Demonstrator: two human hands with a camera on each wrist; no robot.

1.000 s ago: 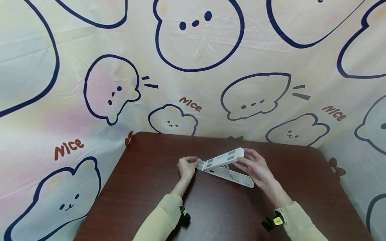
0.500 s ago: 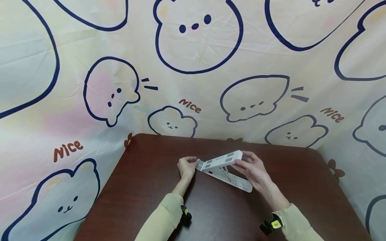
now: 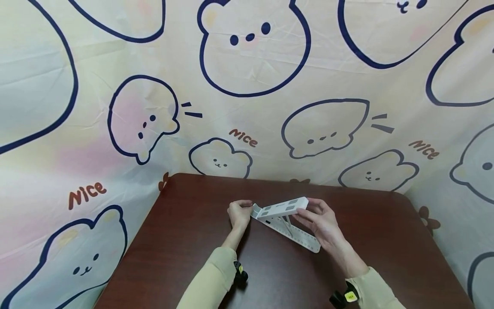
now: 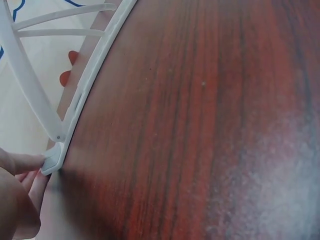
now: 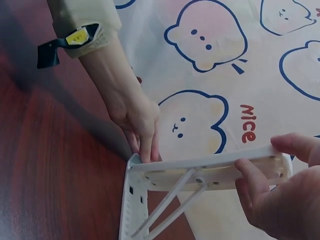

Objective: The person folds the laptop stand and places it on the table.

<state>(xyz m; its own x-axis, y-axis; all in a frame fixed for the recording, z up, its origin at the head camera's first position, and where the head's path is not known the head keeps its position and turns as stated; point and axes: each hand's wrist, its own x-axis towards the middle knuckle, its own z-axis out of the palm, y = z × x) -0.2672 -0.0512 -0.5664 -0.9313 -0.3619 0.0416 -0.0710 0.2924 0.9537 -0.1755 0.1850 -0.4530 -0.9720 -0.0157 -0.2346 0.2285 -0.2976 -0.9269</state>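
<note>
A white folding stand (image 3: 281,209) with grey pads on its top plate is propped partly open in the head view. Its slotted base (image 3: 299,238) slants toward the near right, and thin struts (image 5: 170,197) join base and plate. My left hand (image 3: 239,215) pinches the lipped hinge end; the left wrist view shows that hand's fingers (image 4: 25,162) on the lip. At the raised end of the plate, my right hand (image 3: 323,225) holds it between thumb and fingers, seen closer as the right hand (image 5: 290,195) in the right wrist view.
The stand is over a dark reddish-brown wooden table (image 3: 185,253) with rounded far corners. A pale cloth (image 3: 247,111) printed with cartoon bears hangs behind and beside the table. Each wrist wears a small black camera (image 3: 339,298).
The stand has swung slightly, its base's free end coming nearer to me. My right hand has moved a little left and nearer with the plate; my left hand keeps its pinch at the hinge end.
</note>
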